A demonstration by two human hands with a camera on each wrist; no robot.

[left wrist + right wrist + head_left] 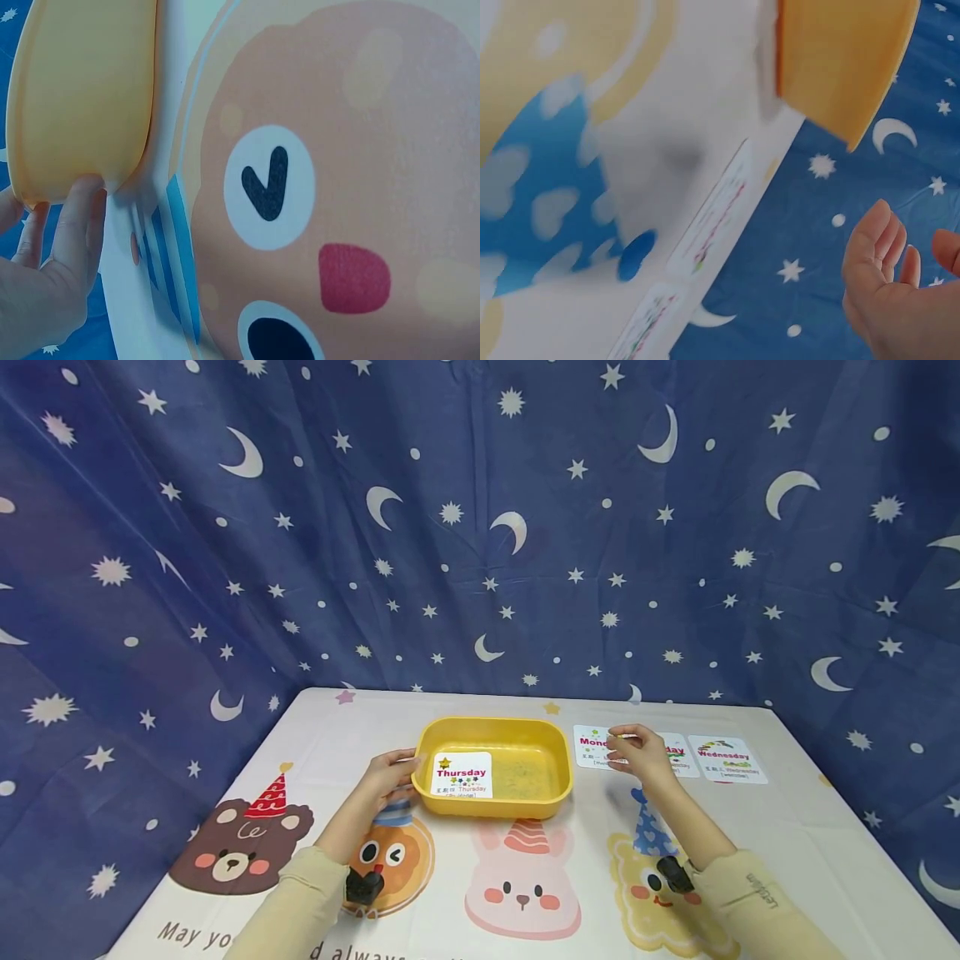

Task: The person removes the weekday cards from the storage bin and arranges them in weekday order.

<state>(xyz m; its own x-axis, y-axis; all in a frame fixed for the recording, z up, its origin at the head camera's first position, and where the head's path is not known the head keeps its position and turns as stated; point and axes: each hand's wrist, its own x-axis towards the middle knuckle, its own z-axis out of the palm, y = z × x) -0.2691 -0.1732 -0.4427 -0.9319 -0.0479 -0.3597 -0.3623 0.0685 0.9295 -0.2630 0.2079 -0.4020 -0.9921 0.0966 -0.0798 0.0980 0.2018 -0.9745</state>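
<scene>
Left grip (388,779) at the left end of the bin (528,768), touching its outer wall; bin on the surface (825,860), between the two grips. Thursday card (462,774) inside the bin, in the half nearer the left grip. Right grip (641,754) to the right of the bin: Monday card (588,743) to this grip's left, toward the bin; middle card (683,757) just to its right, partly hidden; Wednesday card (727,762) farther right. Curtain (480,535) behind both grips, beyond the surface's rear edge.
</scene>
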